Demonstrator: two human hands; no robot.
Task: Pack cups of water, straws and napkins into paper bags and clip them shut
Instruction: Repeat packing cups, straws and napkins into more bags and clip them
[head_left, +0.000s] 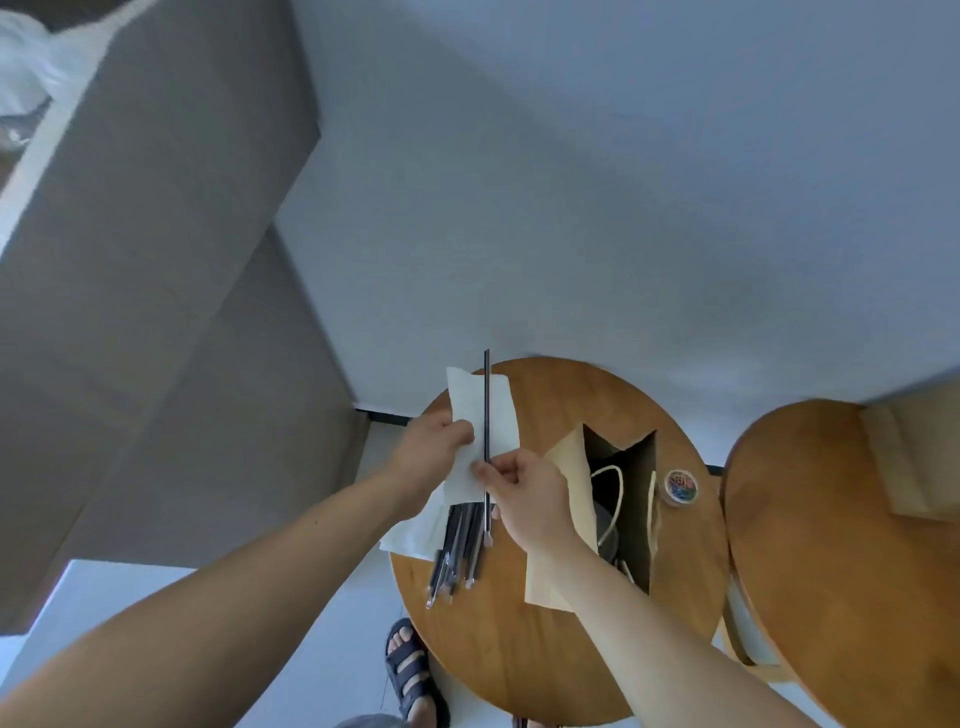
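Note:
My left hand (434, 447) grips a white napkin (483, 415) held up above the round wooden table (519, 649). My right hand (524, 493) pinches a dark wrapped straw (487, 405) upright against the napkin. Below them lie several more wrapped straws (460, 545) on a small stack of napkins (410, 535). An open paper bag (623, 509) with white cord handles stands just right of my right hand; a cup lid shows dimly inside it.
A small round tub of coloured clips (680, 487) sits right of the bag. A second wooden table (831, 571) with flat paper bags (914, 457) stands at the right. A sandalled foot (410, 670) is on the floor below. A wall stands close behind.

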